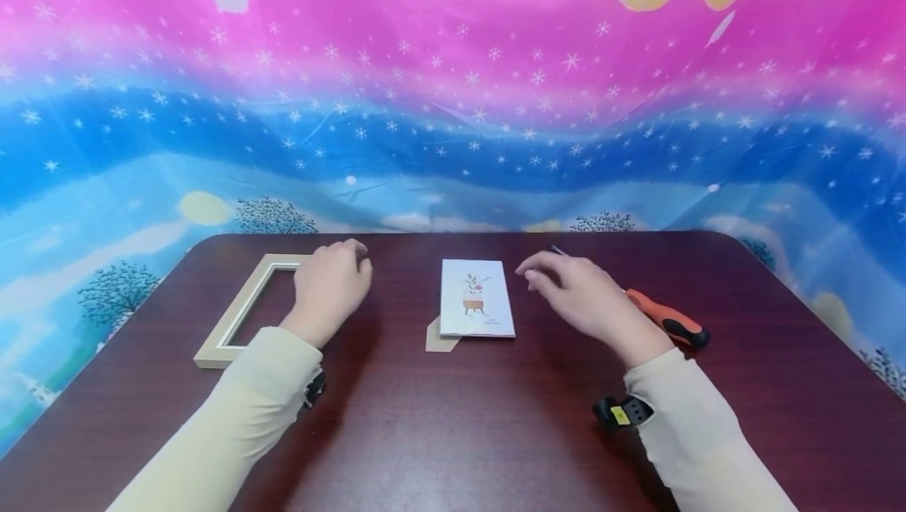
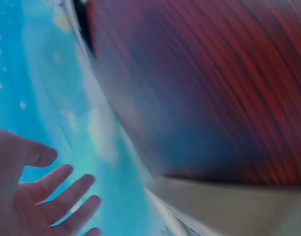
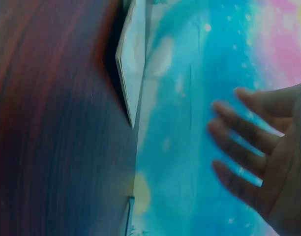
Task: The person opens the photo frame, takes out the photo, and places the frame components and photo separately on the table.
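Note:
Over the right side of a pale wooden picture frame [image 1: 233, 300], my left hand [image 1: 333, 288] hovers with relaxed fingers and holds nothing. The left wrist view shows that hand [image 2: 47, 196] with its fingers spread, apart from the frame [image 2: 234, 206]. In the middle of the table lies a white card [image 1: 453, 284] printed with a potted plant, on top of a beige piece [image 1: 440, 337] mostly hidden beneath it. To the card's right, my right hand [image 1: 576, 292] hangs loosely, holding nothing. Its fingers [image 3: 244, 128] look blurred in the right wrist view, clear of the card [image 3: 133, 64].
An orange and black screwdriver handle [image 1: 668, 319] lies behind my right hand; its shaft [image 1: 557, 250] is partly hidden. Everything lies on a dark reddish-brown table [image 1: 453, 418]. Behind the table's far edge hangs a colourful cloth [image 1: 453, 142] with snowflakes.

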